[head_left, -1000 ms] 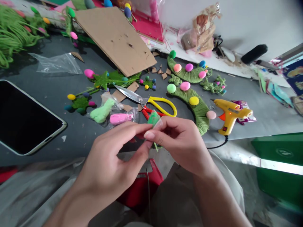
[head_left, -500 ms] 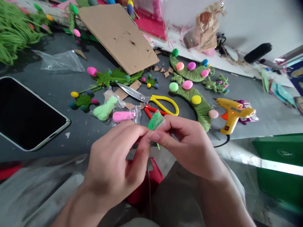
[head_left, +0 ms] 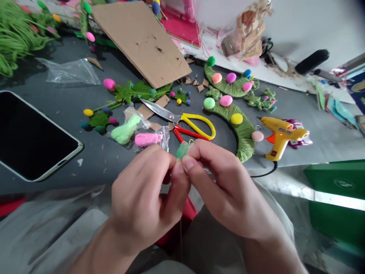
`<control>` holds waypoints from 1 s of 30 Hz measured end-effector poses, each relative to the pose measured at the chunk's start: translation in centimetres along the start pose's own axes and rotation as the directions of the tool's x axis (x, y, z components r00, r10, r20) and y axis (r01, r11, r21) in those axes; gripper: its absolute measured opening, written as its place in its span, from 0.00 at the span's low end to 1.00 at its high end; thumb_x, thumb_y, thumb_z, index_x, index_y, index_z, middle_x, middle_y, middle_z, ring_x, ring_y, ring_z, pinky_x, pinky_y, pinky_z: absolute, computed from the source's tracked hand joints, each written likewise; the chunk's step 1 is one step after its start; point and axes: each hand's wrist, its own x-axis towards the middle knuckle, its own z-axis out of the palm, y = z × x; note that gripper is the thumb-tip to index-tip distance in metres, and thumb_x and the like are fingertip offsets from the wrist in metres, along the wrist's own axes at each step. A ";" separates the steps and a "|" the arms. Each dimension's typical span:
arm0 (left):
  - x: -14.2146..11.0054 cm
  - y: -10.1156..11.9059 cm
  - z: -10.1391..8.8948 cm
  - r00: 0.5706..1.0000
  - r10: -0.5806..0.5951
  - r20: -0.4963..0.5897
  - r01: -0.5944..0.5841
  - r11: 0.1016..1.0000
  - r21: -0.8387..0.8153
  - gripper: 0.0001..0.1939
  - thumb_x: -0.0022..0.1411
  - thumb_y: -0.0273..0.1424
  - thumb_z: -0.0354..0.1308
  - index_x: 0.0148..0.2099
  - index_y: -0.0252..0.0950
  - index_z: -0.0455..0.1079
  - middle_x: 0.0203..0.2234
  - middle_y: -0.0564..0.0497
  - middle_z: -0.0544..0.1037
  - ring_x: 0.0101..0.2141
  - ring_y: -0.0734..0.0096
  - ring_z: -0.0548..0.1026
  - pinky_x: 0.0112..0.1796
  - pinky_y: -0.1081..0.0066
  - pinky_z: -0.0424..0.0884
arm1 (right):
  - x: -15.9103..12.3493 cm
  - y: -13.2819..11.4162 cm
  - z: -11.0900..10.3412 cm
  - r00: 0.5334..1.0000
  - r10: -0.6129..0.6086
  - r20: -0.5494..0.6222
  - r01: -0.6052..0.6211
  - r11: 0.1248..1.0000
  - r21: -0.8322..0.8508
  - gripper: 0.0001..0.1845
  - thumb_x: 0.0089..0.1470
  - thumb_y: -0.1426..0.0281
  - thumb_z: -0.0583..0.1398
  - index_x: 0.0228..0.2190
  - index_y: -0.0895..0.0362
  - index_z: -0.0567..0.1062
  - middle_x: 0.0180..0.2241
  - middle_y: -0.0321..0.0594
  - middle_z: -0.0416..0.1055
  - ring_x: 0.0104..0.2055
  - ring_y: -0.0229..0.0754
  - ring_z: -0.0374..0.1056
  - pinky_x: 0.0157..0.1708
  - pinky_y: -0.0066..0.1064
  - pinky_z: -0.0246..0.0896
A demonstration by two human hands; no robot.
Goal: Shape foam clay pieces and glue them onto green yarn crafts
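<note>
Between the fingertips of both my hands is a small clear plastic bag with green clay (head_left: 182, 150) inside, mostly hidden by the fingers. My left hand (head_left: 145, 186) pinches it from the left, and my right hand (head_left: 219, 182) pinches it from the right, thumbs almost touching. Just beyond them lie scissors (head_left: 196, 121) with one yellow and one red handle, blades pointing up and left. A bag of pink clay (head_left: 148, 139) and a bag of light green clay (head_left: 125, 129) rest left of the scissors. On the right curves a green yarn-wrapped arc (head_left: 242, 133) with coloured balls.
A phone (head_left: 34, 137) lies at the left. A yellow glue gun (head_left: 281, 137) stands at the right, its cord running over the table edge. Cardboard (head_left: 142, 42), a second wrapped arc (head_left: 228, 83), green yarn (head_left: 19, 34) and an empty plastic bag (head_left: 71, 71) are farther back.
My fingertips have drawn closer together around the bag of green clay, so less of it shows. My right hand has turned slightly inward. Things on the table have stayed put.
</note>
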 end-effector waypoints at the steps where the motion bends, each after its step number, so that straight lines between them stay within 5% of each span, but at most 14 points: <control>1: 0.0 0.1 0.0 1.000 -0.009 0.000 0.009 1.000 0.003 0.11 0.65 0.19 0.58 0.32 0.38 0.64 0.22 0.57 0.65 0.22 0.76 0.60 0.27 0.70 0.61 | 0.0 -0.1 0.1 1.000 0.004 -0.009 -0.004 1.000 -0.006 0.13 0.66 0.72 0.61 0.29 0.55 0.66 0.26 0.29 0.62 0.27 0.32 0.56 0.27 0.30 0.56; 13: 0.0 0.0 -0.1 0.995 -0.099 0.008 0.099 0.995 0.009 0.11 0.67 0.23 0.57 0.32 0.40 0.62 0.20 0.59 0.64 0.18 0.77 0.59 0.23 0.68 0.58 | -0.2 -0.6 0.6 0.997 -0.010 -0.073 0.003 0.994 -0.108 0.14 0.67 0.71 0.57 0.28 0.52 0.63 0.27 0.34 0.62 0.30 0.40 0.59 0.33 0.36 0.57; 18: 0.0 -0.6 -0.9 0.973 -0.229 0.013 0.229 0.973 0.023 0.12 0.69 0.26 0.55 0.31 0.41 0.62 0.19 0.59 0.63 0.19 0.78 0.60 0.24 0.69 0.59 | -0.5 -0.7 0.6 0.998 -0.053 -0.021 0.051 0.994 -0.097 0.14 0.68 0.71 0.57 0.29 0.53 0.61 0.28 0.33 0.63 0.31 0.38 0.59 0.34 0.34 0.57; 21: 0.3 -0.7 -1.2 0.986 -0.161 0.043 0.163 0.986 -0.043 0.12 0.67 0.25 0.57 0.30 0.40 0.64 0.18 0.60 0.63 0.18 0.80 0.60 0.22 0.71 0.59 | -0.4 -0.8 0.4 1.000 -0.024 0.004 0.024 0.993 -0.114 0.15 0.67 0.71 0.57 0.27 0.52 0.61 0.28 0.33 0.64 0.30 0.38 0.58 0.32 0.34 0.57; 27: 0.1 -0.8 -1.4 0.999 -0.039 0.004 0.040 0.997 -0.064 0.09 0.62 0.22 0.60 0.32 0.39 0.66 0.21 0.58 0.67 0.20 0.77 0.63 0.24 0.70 0.64 | -0.3 -0.2 0.2 0.980 -0.114 -0.163 0.060 0.952 -0.301 0.12 0.57 0.75 0.60 0.24 0.55 0.66 0.27 0.34 0.69 0.30 0.37 0.64 0.32 0.33 0.60; 30: -0.2 -1.1 -1.5 0.999 0.026 0.043 -0.017 0.979 -0.201 0.11 0.58 0.21 0.60 0.43 0.39 0.69 0.38 0.49 0.79 0.40 0.65 0.79 0.42 0.64 0.78 | -0.4 0.2 -0.4 0.981 -0.095 -0.167 0.067 0.984 -0.164 0.12 0.55 0.80 0.61 0.24 0.55 0.69 0.30 0.35 0.75 0.35 0.38 0.72 0.37 0.32 0.67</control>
